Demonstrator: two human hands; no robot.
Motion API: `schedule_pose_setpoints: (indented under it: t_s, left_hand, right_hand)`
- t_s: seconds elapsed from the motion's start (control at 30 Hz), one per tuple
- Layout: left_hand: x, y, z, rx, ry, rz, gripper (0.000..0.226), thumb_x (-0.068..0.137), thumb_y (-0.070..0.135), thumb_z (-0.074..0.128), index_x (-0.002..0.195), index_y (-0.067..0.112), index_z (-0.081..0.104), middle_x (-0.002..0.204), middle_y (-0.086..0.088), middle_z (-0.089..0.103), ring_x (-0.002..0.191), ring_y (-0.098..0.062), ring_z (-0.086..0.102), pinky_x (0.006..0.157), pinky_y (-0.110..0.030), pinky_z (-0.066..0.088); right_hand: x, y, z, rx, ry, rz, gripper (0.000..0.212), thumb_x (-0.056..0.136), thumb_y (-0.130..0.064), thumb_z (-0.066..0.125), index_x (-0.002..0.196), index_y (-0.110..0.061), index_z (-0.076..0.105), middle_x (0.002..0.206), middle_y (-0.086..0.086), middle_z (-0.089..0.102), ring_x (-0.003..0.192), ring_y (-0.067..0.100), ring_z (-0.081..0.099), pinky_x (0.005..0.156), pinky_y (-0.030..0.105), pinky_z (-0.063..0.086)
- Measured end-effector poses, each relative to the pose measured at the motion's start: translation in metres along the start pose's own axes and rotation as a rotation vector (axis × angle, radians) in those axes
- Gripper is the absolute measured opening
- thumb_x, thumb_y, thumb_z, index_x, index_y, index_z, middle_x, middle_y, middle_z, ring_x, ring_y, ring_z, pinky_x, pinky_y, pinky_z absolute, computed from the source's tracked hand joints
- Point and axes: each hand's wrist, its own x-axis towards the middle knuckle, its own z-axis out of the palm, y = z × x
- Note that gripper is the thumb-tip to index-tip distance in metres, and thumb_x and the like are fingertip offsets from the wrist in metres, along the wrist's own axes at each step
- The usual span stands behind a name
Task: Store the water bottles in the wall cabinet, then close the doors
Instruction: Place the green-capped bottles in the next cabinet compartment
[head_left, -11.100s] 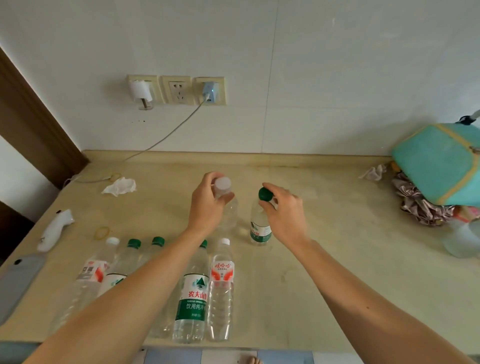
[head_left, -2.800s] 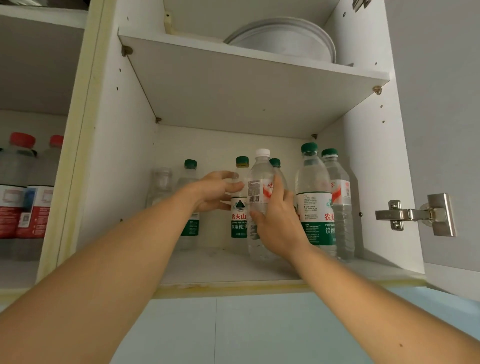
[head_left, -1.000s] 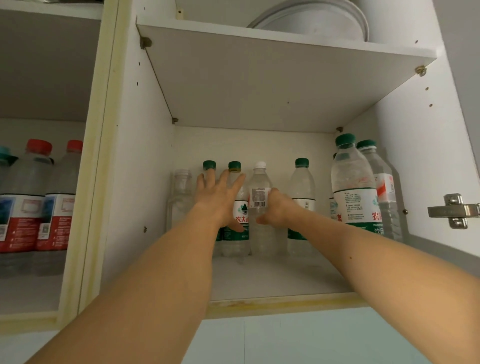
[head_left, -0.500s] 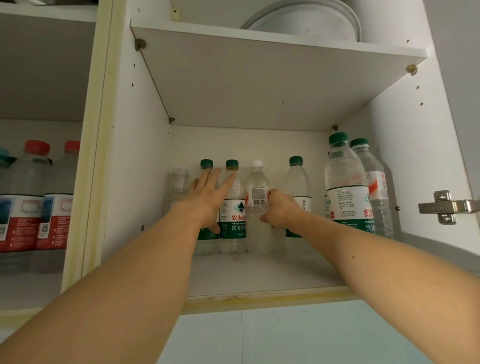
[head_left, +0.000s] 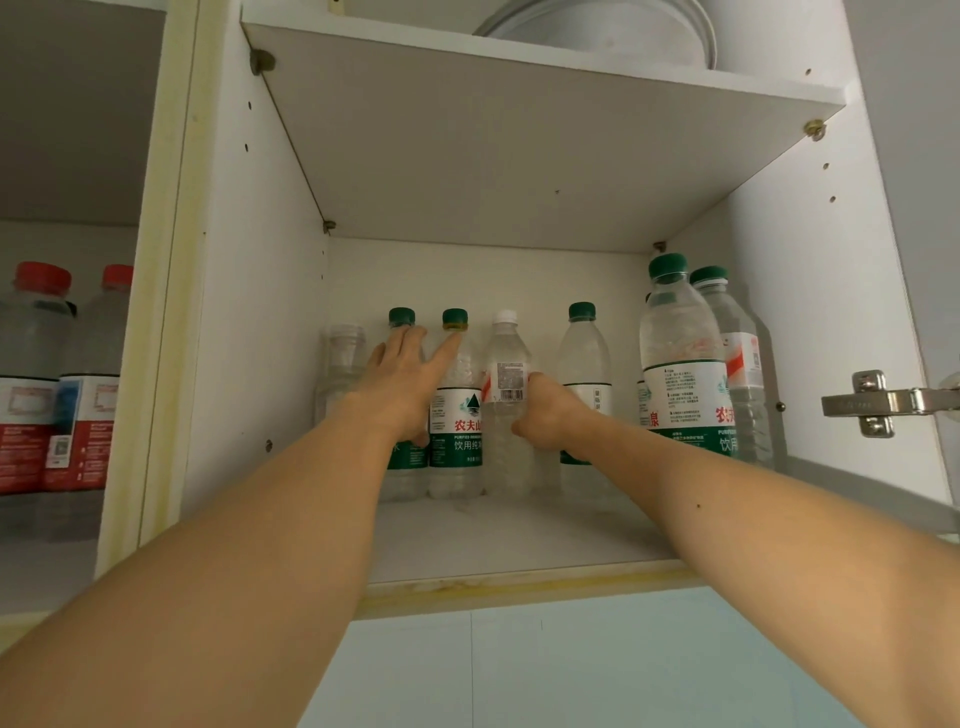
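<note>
I'm up at the cabinet (head_left: 249, 322), doors open; only a hinge (head_left: 878, 402) shows, far right of my grip. The lower shelf (head_left: 519, 540) carries a back row of bottles, and two bigger ones (head_left: 685, 374) stand nearer the front, right of my right hand (head_left: 550, 415). That hand is wrapped around the white-capped bottle (head_left: 506, 384), upright on the shelf in the row. My left hand (head_left: 410, 374) lies flat, fingers straight, against the green-capped bottles (head_left: 457, 405) just left of it. I'd say storing is well along, maybe near done; I can't see what remains below. Letting go and shutting both doors are left.
</note>
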Motion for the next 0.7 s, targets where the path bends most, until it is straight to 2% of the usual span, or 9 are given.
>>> schedule_pose_setpoints:
  t_s: [0.07,0.17,0.2,0.27,0.4,0.5,0.6,0.7]
  left_hand:
    - [0.002,-0.003,-0.002,-0.203,0.03,-0.019,0.126,0.072,0.015,0.088,0.16,0.033,-0.001,0.165,-0.012,0.003,0.153,-0.033,0.002,0.122,-0.05,0.016]
    - [0.005,-0.004,-0.007,-0.373,0.117,-0.044,0.113,0.075,0.009,0.082,0.16,0.029,0.011,0.161,-0.01,0.015,0.149,-0.03,0.014,0.121,-0.047,0.023]
    - [0.005,-0.003,-0.009,-0.411,0.149,-0.051,0.109,0.075,0.007,0.08,0.16,0.028,0.014,0.159,-0.009,0.018,0.147,-0.029,0.016,0.119,-0.046,0.025]
    - [0.006,0.003,-0.011,-0.458,0.211,-0.042,0.1,0.078,0.01,0.077,0.158,0.025,0.019,0.156,-0.009,0.023,0.144,-0.029,0.018,0.117,-0.045,0.027]
    - [0.008,0.02,-0.018,-0.521,0.318,0.011,0.089,0.084,0.022,0.074,0.157,0.023,0.024,0.151,-0.008,0.029,0.14,-0.028,0.022,0.112,-0.047,0.033]
    - [0.01,0.034,-0.021,-0.615,0.344,0.051,0.083,0.087,0.032,0.074,0.155,0.023,0.028,0.149,-0.007,0.032,0.138,-0.027,0.025,0.11,-0.047,0.034]
    - [0.005,0.05,-0.03,-0.736,0.366,0.108,0.083,0.086,0.043,0.074,0.154,0.024,0.031,0.147,-0.006,0.036,0.136,-0.025,0.032,0.111,-0.049,0.038]
    - [-0.006,0.071,-0.039,-0.847,0.364,0.184,0.082,0.085,0.051,0.073,0.152,0.025,0.034,0.143,-0.004,0.039,0.129,-0.021,0.04,0.106,-0.048,0.045]
  right_hand:
    - [-0.006,-0.004,-0.001,-0.063,0.056,-0.028,0.03,0.096,-0.008,0.063,0.125,-0.009,0.055,0.119,0.012,0.064,0.104,0.027,0.062,0.088,0.034,0.052]
    - [-0.02,-0.014,-0.01,-0.113,0.196,-0.106,0.004,0.096,-0.007,0.061,0.099,-0.01,0.062,0.097,0.009,0.066,0.083,0.022,0.063,0.072,0.033,0.056]
    - [-0.026,-0.018,-0.015,-0.122,0.236,-0.134,0.007,0.096,-0.007,0.061,0.09,-0.011,0.06,0.09,0.007,0.064,0.077,0.021,0.063,0.066,0.032,0.057]
    - [-0.039,-0.025,-0.028,-0.142,0.291,-0.204,0.013,0.095,-0.004,0.058,0.085,-0.011,0.062,0.082,0.004,0.062,0.071,0.019,0.064,0.06,0.03,0.058]
    - [-0.077,-0.031,-0.062,-0.177,0.47,-0.464,0.017,0.097,-0.012,0.053,0.095,-0.009,0.07,0.082,0.001,0.069,0.071,0.016,0.065,0.066,0.028,0.057]
    - [-0.107,-0.022,-0.093,-0.167,0.652,-0.667,0.015,0.094,-0.015,0.057,0.095,-0.008,0.071,0.08,0.0,0.069,0.067,0.014,0.061,0.063,0.029,0.051]
    - [-0.128,0.006,-0.118,-0.085,0.808,-0.612,0.014,0.088,-0.012,0.055,0.093,-0.009,0.068,0.089,-0.001,0.065,0.074,0.015,0.059,0.064,0.031,0.05]
    - [-0.137,0.038,-0.128,-0.011,0.791,-0.418,0.021,0.089,-0.007,0.058,0.109,-0.012,0.063,0.111,-0.004,0.057,0.092,0.011,0.058,0.08,0.033,0.054]
